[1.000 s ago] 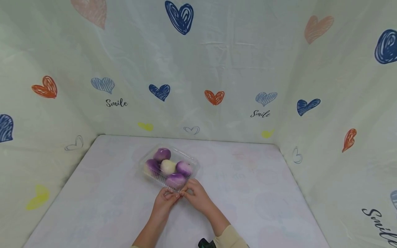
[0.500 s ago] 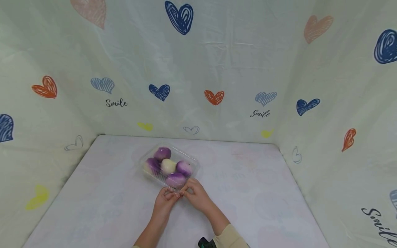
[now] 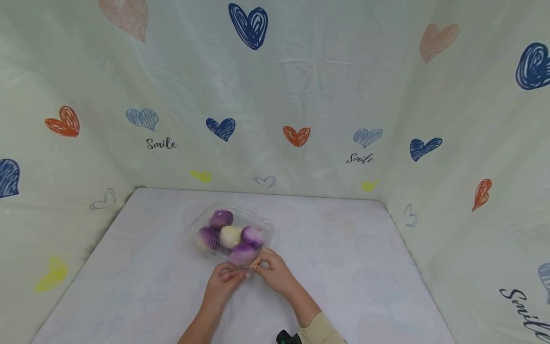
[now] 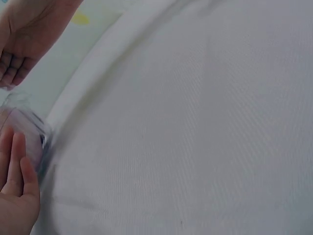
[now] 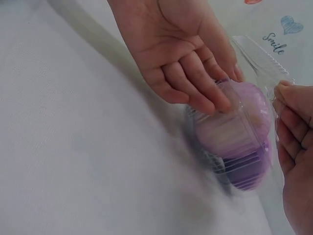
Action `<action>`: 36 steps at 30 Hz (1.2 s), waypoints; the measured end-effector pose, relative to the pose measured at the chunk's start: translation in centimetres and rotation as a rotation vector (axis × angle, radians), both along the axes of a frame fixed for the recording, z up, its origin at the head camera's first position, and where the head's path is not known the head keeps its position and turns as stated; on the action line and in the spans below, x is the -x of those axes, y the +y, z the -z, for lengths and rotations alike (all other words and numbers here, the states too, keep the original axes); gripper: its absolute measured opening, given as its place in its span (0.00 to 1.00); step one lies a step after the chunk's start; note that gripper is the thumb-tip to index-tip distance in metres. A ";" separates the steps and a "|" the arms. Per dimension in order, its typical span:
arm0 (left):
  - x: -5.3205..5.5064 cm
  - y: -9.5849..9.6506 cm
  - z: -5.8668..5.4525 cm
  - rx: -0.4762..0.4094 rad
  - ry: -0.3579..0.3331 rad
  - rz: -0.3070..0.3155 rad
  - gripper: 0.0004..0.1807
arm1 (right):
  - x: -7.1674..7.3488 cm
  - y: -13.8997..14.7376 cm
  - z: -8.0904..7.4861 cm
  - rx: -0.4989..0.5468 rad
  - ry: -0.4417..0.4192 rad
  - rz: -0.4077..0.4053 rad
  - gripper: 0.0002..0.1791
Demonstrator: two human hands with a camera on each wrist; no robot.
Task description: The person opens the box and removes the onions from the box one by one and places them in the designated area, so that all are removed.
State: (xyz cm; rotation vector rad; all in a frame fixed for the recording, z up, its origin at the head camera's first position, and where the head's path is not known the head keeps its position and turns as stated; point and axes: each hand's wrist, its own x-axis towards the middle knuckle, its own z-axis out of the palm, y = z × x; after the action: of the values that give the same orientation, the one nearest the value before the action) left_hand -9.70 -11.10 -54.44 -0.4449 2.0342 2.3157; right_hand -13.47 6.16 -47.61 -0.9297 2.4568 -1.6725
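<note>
A clear plastic clamshell container (image 3: 263, 222) sits left of the table's middle in the head view. Inside lie several purple onions (image 3: 221, 219) and a pale whitish one (image 3: 230, 236). My left hand (image 3: 222, 285) is at the container's near corner, thumb at the rim and fingers along the ribbed side, as the right wrist view shows. Close beside it, my right hand (image 3: 275, 273) pinches the clear edge between thumb and forefinger; its other fingers (image 5: 293, 128) are curled. The left wrist view catches only the container's end (image 4: 30, 132), with left-hand fingertips against it.
The white-covered table (image 3: 343, 267) spreads around the container. Pale cloth walls (image 3: 318, 95) printed with hearts and "Smile" rise at the back and both sides. A black device (image 3: 288, 337) is at the right sleeve.
My left hand has drawn slightly left and down, its fingers lying straighter. The container and onions have shifted slightly left and nearer. My right hand keeps its pinch almost in place.
</note>
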 end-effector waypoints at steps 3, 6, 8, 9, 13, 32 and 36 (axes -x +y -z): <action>-0.3 -0.9 0.1 0.040 -0.024 -0.018 0.23 | -0.1 0.2 -0.3 -0.002 -0.024 -0.014 0.04; -0.5 -2.0 0.3 0.063 -0.033 -0.033 0.26 | -0.1 0.3 -0.3 0.007 -0.041 -0.030 0.04; -0.5 -2.8 0.4 0.072 -0.040 -0.043 0.27 | -0.1 0.4 -0.4 0.017 -0.043 -0.040 0.04; -0.5 -3.1 0.4 0.072 -0.040 -0.051 0.27 | -0.1 0.5 -0.5 0.022 -0.042 -0.044 0.04; -0.6 -4.6 0.3 0.064 -0.054 -0.091 0.28 | 0.0 0.6 -0.7 0.040 -0.046 -0.050 0.04; -0.3 -10.6 -0.4 0.104 -0.040 -0.192 0.50 | 0.8 0.8 -2.2 0.120 -0.004 -0.031 0.04; 0.0 -11.1 -0.1 0.131 0.038 -0.134 0.48 | 1.0 0.8 -2.6 0.120 -0.004 -0.032 0.03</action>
State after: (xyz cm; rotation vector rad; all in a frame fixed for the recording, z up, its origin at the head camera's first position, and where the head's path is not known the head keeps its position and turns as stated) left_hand -9.75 -22.20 -54.31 -0.5635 2.2497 2.2874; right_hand -14.44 6.94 -44.97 -0.9707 2.3483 -1.8266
